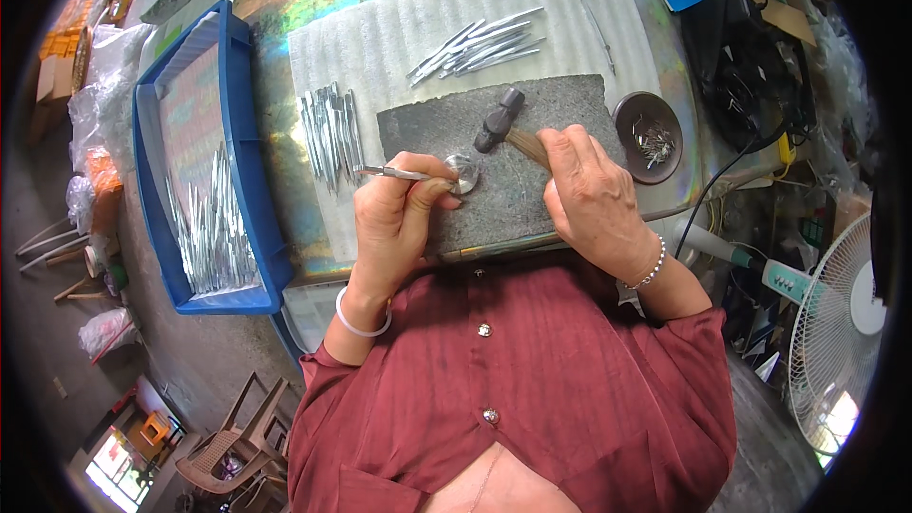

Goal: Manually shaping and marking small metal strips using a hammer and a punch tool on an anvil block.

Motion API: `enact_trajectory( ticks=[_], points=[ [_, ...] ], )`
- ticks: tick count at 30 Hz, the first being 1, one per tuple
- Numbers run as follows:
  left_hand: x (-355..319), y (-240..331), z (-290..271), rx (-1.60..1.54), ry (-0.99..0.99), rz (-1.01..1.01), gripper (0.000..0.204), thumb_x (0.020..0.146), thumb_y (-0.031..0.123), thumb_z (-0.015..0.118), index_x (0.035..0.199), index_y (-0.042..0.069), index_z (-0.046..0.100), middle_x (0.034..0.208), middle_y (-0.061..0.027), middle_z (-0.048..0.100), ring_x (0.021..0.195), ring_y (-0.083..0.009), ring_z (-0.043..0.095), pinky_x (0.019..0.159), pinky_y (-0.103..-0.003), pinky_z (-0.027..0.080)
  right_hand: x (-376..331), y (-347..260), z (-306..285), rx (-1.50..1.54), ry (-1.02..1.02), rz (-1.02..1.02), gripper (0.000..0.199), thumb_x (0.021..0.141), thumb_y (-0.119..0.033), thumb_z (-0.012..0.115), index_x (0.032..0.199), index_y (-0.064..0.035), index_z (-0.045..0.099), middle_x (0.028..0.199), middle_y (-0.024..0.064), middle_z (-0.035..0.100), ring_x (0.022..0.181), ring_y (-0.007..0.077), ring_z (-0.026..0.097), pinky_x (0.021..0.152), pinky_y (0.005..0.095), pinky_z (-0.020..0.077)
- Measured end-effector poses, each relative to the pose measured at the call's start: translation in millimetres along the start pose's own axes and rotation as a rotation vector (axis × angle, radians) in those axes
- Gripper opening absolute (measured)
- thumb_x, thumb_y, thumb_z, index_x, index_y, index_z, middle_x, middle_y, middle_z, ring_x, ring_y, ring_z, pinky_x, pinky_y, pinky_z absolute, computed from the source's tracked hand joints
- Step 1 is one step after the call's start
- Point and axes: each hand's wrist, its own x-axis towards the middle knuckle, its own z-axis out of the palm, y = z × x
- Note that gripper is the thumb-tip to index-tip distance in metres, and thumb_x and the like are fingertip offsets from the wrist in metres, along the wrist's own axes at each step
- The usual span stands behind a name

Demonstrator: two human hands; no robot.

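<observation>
Left hand point(394, 214): rod point(391, 172), pinched, long axis crosswise, right end at the disc point(465, 171), which lies just beside this hand. Right hand point(594, 188): hammer point(499, 122), gripped by handle point(528, 145); head point(502, 118) farther out, between hands, near disc.

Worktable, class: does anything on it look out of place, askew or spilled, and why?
One thin rod lies alone near the white sheet's far right corner, apart from the piled rods, so it looks slightly stray. Nothing looks spilled: the small metal bits sit inside the round bowl.
</observation>
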Motion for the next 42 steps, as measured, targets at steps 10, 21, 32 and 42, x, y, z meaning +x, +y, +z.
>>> enact_trajectory(
  ticks=[10,21,32,42],
  points=[
    [-1.6,-0.5,1.8,0.183,-0.010,0.129,0.008,0.085,-0.007,0.058,0.091,-0.002,0.059,0.081,-0.0096,0.063,0.066,-0.0163,0.065,0.058,-0.025,0.050,1.1,4.6,-1.3,0.040,-0.006,-0.022,0.045,0.073,0.004,0.056,0.116,0.0021,0.047,0.098,0.0160,0.049,0.090,0.0319,0.055,0.074,0.0378,0.0480],
    [-4.1,15.2,8.2,0.690,-0.022,0.410,0.030,0.069,-0.006,0.058,0.098,0.004,0.060,0.083,-0.0115,0.061,0.062,-0.0284,0.063,0.052,-0.036,0.050,19.0,-32.2,-26.6,0.977,-0.094,-0.114,0.031,0.082,-0.005,0.068,0.110,-0.0016,0.054,0.075,0.0066,0.054,0.059,0.0151,0.052,0.055,0.0266,0.0434],
    [-9.6,13.3,5.2,0.710,-0.025,0.390,0.018,0.074,0.002,0.059,0.090,0.007,0.055,0.085,-0.0081,0.058,0.065,-0.0272,0.062,0.051,-0.036,0.049,32.0,-65.3,-55.8,0.648,-0.169,-0.290,0.020,0.083,0.000,0.066,0.101,0.0003,0.058,0.079,0.0123,0.059,0.070,0.0233,0.064,0.060,0.0304,0.0498],
    [-3.8,9.4,0.2,0.557,-0.015,0.388,0.017,0.073,-0.002,0.057,0.088,0.007,0.053,0.079,-0.0076,0.054,0.061,-0.0274,0.060,0.048,-0.036,0.047,-9.9,-59.7,-101.9,0.299,-0.074,-0.417,0.054,0.067,0.008,0.069,0.119,0.0088,0.051,0.089,0.0161,0.065,0.068,0.0264,0.065,0.056,0.0331,0.0521]
  ],
)
